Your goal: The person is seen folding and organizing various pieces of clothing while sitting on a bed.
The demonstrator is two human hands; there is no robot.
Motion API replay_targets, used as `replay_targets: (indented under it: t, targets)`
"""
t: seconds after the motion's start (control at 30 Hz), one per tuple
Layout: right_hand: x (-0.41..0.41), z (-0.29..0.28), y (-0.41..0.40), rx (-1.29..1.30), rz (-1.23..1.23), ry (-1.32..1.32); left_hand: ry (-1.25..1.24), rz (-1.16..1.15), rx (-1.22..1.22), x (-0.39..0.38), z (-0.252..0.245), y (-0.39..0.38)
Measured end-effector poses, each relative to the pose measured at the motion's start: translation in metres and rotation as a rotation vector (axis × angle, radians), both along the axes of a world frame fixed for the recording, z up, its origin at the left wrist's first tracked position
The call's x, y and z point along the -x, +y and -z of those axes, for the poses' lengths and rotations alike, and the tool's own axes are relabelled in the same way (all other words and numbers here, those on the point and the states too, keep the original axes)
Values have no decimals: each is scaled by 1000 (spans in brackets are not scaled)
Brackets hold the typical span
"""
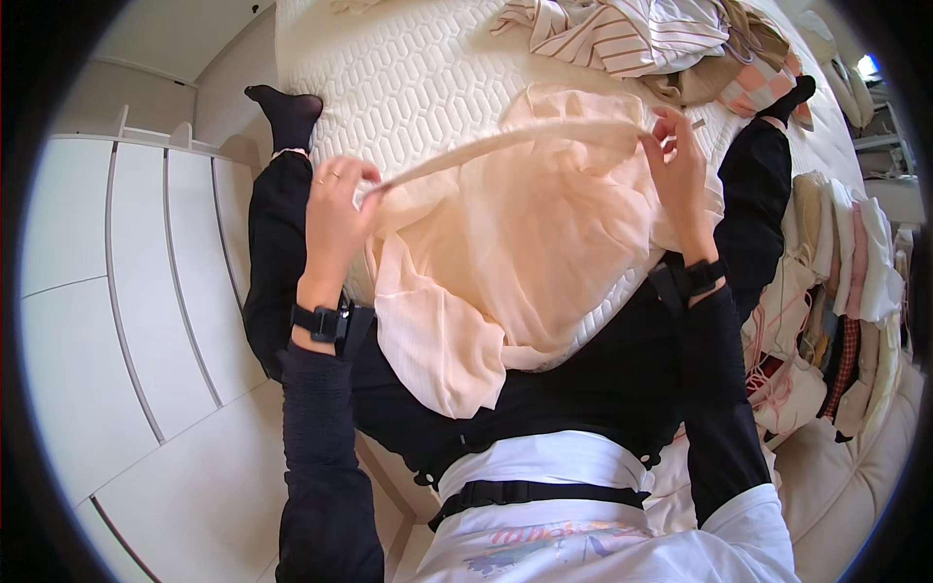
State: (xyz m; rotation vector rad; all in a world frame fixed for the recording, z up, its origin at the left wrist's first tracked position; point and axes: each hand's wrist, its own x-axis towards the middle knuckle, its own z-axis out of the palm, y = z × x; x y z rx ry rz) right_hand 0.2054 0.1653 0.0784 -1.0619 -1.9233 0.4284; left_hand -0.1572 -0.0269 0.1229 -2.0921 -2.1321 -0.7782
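Observation:
A sheer, pale peach garment (539,218) lies crumpled on the white quilted mattress (393,80) between the person's spread legs. One of its lower parts drapes over the black trousers. My left hand (339,197), with rings on a finger, pinches one end of a narrow band of the same fabric, slightly blurred. At the other end of the band, my right hand (674,149) grips it between thumb and fingers. The band (503,142) is stretched between both hands, just above the rest of the garment. Black straps circle both wrists.
A pile of clothes (634,36), striped, brown and checked, lies on the mattress at the upper right. Clothes hang in a row (853,270) beside the bed on the right. White cabinet doors (138,291) stand at the left. Black-socked feet rest on the mattress.

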Motion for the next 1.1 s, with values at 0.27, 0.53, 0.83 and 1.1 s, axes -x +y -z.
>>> replay_targets:
  t: [0.27, 0.53, 0.83, 1.1]
  targets:
    - [-50, 12, -22, 253, -351, -492, -44, 73, 612, -8, 21, -52]
    - [-9, -31, -22, 411, -388, -304, -193, 97, 453, -33, 19, 0]
    - [1, 17, -27, 313, -468, -472, -260, 199, 405, -64, 80, 9]
    - [-7, 18, -24, 296, -517, -442, -204, 120, 390, -40, 95, 0]
